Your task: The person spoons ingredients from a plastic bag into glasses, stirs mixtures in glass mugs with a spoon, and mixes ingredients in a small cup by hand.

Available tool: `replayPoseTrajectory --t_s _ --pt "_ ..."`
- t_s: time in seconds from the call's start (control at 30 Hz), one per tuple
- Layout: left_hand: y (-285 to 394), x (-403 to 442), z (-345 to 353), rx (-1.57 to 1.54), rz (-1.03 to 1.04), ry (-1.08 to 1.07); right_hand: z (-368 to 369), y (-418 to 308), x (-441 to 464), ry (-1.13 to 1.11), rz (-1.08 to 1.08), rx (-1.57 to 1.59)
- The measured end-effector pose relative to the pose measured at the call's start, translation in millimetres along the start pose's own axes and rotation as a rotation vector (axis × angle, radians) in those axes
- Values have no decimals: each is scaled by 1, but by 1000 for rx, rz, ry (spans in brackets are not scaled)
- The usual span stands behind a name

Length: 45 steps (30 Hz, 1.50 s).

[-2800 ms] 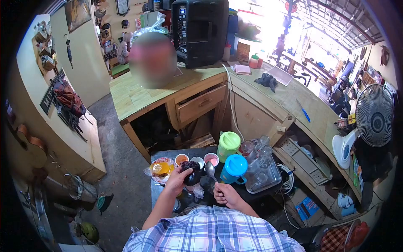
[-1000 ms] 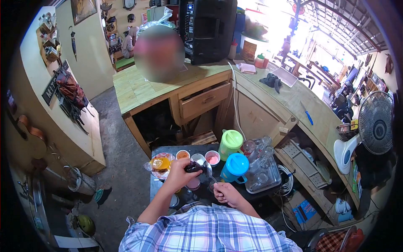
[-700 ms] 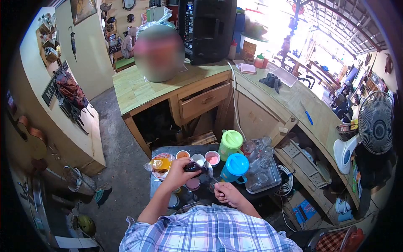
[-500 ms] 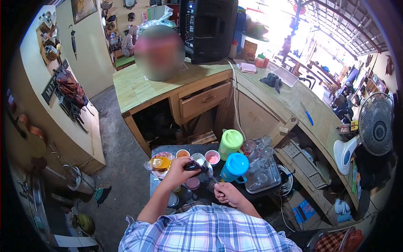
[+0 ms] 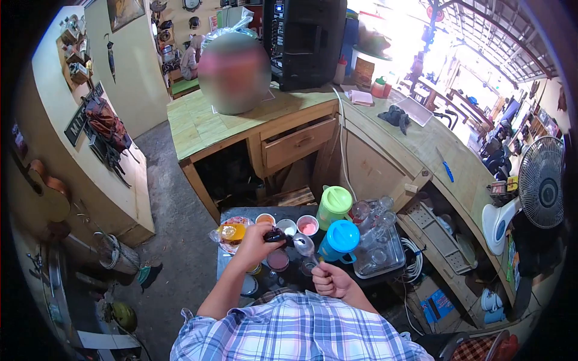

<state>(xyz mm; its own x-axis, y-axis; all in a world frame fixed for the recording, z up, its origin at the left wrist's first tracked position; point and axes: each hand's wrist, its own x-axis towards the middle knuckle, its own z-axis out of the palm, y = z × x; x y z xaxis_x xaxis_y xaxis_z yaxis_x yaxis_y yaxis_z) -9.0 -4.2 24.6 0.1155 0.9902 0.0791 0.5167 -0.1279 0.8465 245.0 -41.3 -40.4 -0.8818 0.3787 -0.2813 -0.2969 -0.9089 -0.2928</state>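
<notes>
My left hand is closed around a small dark bottle, tipped sideways with its mouth toward the spoon. My right hand grips the handle of a metal spoon, and a dark spot shows in its bowl. Below the bottle stands a glass with pinkish content; another clear glass is under the spoon. Behind them are a cup with pink content, a cup with white content and a cup with orange content. A yellow-orange bottle lies on a plate at left.
A blue pitcher and a green pitcher stand right of the cups. Beside them, a tray holds several upturned glasses. A wooden counter rises beyond the low dark table. On the right counter lie a blue-handled knife and a fan.
The spoon has swung so that its bowl faces up more plainly, and the right hand has shifted slightly right. The dark bottle has drawn a little left, away from the spoon.
</notes>
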Motion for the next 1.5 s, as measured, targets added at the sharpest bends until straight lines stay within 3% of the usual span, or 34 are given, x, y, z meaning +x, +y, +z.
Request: replayPoseTrajectory --t_s 0.07,0.1,0.17,0.3,0.37,0.5,0.77,1.0,1.17,1.27,1.33,1.43,1.5 --pt "-17 5 -1 -23 4 35 -11 3 7 -441 8 310" --pt "-21 5 -5 -47 11 67 -11 2 9 -446 16 314" --pt "-27 5 -15 -32 -41 69 -12 -2 7 -336 -42 332" --pt "-102 14 -18 -61 -82 217 -23 -2 -1 -283 -97 383" --pt "-127 13 -19 120 -161 262 -29 1 -4 -288 -111 411" --pt "-167 10 -13 151 -286 256 -36 7 -7 -223 -153 415" --pt "-235 0 7 186 -208 317 -38 12 -10 -127 -175 365" --pt "-236 2 9 177 -175 483 -31 8 -12 -3 -175 336" --pt "-224 -9 4 395 -261 378 -29 2 -13 17 -165 220" --pt "-214 -12 -1 445 -264 342 -15 0 -16 180 -180 114" --pt "-211 -14 -4 481 -237 340 -10 1 -16 332 -241 -50" --pt "-204 -14 -7 459 -255 367 -9 1 -15 407 -327 -125" --pt "-198 -11 -7 441 -148 453 -6 -2 -16 423 -403 -215"
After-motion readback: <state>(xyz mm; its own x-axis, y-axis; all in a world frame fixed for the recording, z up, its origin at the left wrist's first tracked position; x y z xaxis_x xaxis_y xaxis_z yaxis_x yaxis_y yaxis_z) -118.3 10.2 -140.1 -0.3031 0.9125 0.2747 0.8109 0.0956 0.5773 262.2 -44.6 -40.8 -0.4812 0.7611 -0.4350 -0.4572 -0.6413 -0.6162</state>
